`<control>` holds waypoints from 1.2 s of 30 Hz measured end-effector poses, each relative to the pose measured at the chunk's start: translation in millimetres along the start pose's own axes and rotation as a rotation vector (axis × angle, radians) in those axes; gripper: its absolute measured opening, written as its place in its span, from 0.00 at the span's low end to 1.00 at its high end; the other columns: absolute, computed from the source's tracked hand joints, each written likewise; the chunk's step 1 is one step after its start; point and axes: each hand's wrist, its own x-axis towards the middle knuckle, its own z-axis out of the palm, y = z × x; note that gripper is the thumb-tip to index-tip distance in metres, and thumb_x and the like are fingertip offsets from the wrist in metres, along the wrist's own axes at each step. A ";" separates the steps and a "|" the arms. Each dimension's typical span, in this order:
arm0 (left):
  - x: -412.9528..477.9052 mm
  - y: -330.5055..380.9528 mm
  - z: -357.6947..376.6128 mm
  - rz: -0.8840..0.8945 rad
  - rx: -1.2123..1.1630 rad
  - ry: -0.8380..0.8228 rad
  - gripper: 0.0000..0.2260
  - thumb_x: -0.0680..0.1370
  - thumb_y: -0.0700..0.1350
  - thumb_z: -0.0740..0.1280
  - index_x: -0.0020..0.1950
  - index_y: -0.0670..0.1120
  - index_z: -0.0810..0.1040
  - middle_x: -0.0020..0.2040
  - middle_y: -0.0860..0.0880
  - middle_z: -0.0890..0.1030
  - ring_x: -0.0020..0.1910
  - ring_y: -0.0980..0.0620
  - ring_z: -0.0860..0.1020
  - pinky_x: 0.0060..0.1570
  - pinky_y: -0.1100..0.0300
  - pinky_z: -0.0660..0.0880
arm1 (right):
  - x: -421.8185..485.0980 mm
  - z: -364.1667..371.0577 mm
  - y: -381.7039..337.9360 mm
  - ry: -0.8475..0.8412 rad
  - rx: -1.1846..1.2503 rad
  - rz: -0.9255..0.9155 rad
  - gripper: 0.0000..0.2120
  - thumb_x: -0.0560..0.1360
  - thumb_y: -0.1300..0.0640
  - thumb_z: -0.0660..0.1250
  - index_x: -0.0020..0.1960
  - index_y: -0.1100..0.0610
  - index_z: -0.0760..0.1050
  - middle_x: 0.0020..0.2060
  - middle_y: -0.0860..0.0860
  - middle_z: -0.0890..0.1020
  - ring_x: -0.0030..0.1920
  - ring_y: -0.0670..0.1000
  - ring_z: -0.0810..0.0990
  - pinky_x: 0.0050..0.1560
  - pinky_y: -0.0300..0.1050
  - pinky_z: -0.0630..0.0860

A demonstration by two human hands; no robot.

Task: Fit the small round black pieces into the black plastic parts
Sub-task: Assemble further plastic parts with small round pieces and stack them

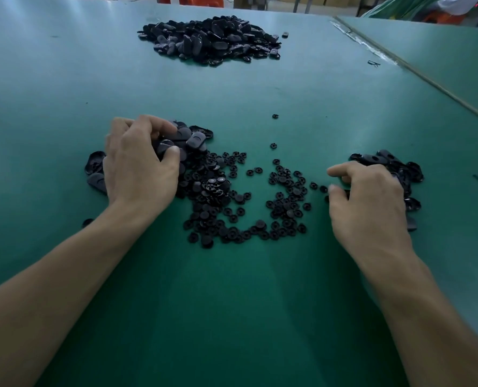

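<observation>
Left hand [140, 163]: curled round parts [196, 139] at the left pile.
Right hand [369, 202]: thumb and forefinger beside pieces [226, 196]; grasp cannot be told.
Pieces: scattered on worktop [232, 303] between the hands.
Handling: probably light, stiff, slick; pinch pieces at rim, parts by edges.

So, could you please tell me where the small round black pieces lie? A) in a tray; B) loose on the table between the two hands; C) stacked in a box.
B: the small round pieces lie scattered on the green table between the left hand, which grips black plastic parts, and the right hand.
</observation>
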 end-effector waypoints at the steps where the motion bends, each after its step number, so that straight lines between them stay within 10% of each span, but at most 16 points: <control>1: -0.1 0.1 -0.3 0.003 -0.004 0.004 0.10 0.76 0.43 0.70 0.53 0.56 0.75 0.53 0.51 0.70 0.57 0.45 0.73 0.63 0.44 0.71 | -0.2 -0.3 -0.1 0.016 0.012 -0.006 0.13 0.80 0.59 0.65 0.64 0.53 0.77 0.59 0.57 0.77 0.61 0.59 0.73 0.63 0.50 0.68; 15: -3.3 2.5 1.5 0.144 -0.034 0.051 0.05 0.76 0.48 0.71 0.47 0.57 0.77 0.47 0.53 0.76 0.48 0.49 0.75 0.56 0.45 0.75 | -5.6 -6.7 5.2 -0.050 -0.007 0.043 0.07 0.79 0.50 0.64 0.51 0.52 0.79 0.51 0.54 0.76 0.49 0.52 0.69 0.51 0.45 0.66; 36: -0.6 -3.1 5.5 0.197 -0.070 0.043 0.05 0.74 0.47 0.73 0.44 0.57 0.79 0.42 0.60 0.76 0.37 0.63 0.73 0.49 0.54 0.77 | -8.9 -4.0 -1.9 -0.024 0.039 0.006 0.10 0.78 0.51 0.68 0.58 0.50 0.78 0.52 0.51 0.76 0.47 0.52 0.74 0.49 0.45 0.69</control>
